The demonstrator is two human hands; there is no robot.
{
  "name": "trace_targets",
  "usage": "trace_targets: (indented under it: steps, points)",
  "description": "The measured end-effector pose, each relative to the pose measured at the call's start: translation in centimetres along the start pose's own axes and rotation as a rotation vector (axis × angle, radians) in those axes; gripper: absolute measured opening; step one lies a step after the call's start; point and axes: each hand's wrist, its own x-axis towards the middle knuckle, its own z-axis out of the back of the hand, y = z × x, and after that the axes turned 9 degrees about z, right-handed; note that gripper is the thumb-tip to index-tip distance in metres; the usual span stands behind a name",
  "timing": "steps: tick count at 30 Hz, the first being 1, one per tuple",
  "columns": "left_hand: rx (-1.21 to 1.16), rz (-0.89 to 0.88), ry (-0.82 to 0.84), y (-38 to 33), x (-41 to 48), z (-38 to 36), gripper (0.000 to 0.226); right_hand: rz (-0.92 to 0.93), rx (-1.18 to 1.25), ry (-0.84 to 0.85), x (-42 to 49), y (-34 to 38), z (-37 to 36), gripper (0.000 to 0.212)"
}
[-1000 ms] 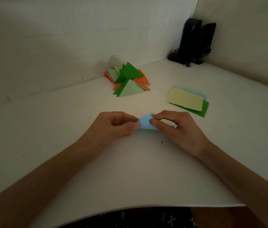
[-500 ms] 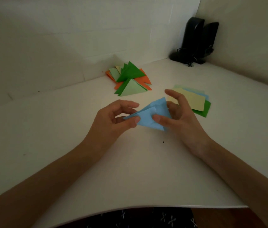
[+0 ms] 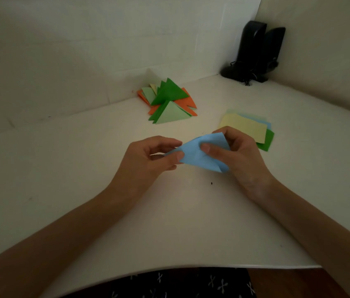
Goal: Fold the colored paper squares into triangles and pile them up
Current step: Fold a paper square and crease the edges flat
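- left hand (image 3: 148, 158) sits mid-table, palm turned inward, thumb and forefinger pinching the left corner of the blue paper (image 3: 197, 157); other fingers curl loosely underneath
- right hand (image 3: 243, 155) grips the paper's right side, thumb pressed flat on the top face, fingers curled round the far edge behind it
- both forearms come in from the bottom corners and angle toward each other, wrists low over the table (image 3: 169, 222)
- blue paper is part-folded and held between the two hands, top face tilted toward the camera; cannot tell whether its lower corner touches the table
- pile of folded triangles (image 3: 169, 97) lies beyond the hands near the back wall (image 3: 83, 50): dark green, light green, orange, one pale yellow, overlapping loosely, points sticking out
- stack of flat squares (image 3: 245, 126) is just beyond the right hand, pale yellow on top, blue and green edges showing beneath, right fingers overlap its near corner in view
- black speakers (image 3: 256, 48) stand in the far right corner, cable at the base; too dark to read any marking
- no readable writing on the papers
- small black speck (image 3: 212, 183) on the table, near the right wrist
- near table edge curves across the bottom, dark patterned fabric (image 3: 180, 282) below it
- walls close the table at the back and right; white tabletop runs between hands and pile, and wide to the left
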Motion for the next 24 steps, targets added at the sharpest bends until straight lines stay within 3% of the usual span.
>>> trace_targets:
  steps: [5, 24]
  points:
    - [-0.07, 0.031, -0.004, -0.13, 0.1, 0.07, 0.013, 0.011, 0.062, -0.041, -0.02, 0.23, 0.04, 0.012]
    - [-0.011, -0.074, -0.061, -0.11, -0.02, 0.04, 0.025, 0.031, 0.026, -0.05, -0.22, 0.06, -0.08, 0.008]
